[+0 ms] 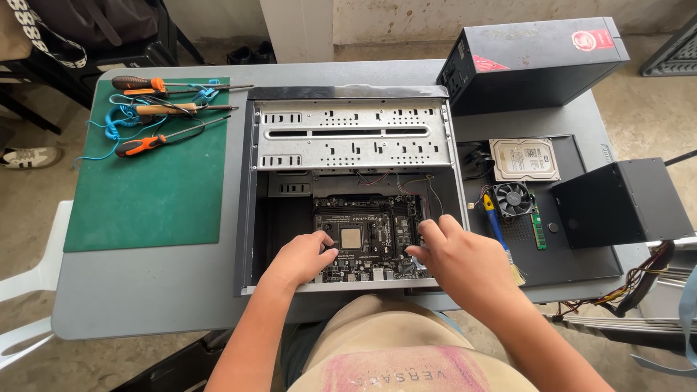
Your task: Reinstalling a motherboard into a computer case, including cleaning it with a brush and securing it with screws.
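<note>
Head view: both my hands are down inside the open computer case (250, 218), on the motherboard (367, 232). My left hand (301, 258) lies knuckles up, fingers curled, fingertips touching the board's left edge beside the square processor (351, 238). My right hand (461, 261) reaches in from the right, fingers loosely bent, tips on the board's right edge. Screwdrivers (160, 116) lie on the green mat (152, 196), well left; a blue-handled brush (501, 236) rests just right.

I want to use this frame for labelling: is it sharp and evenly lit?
Head view: soft, even daylight, no hard shadows; the motherboard and both hands, left hand and right hand, are sharp; mild glare on the metal drive bracket; wide-angle bending at the table edges.
</note>
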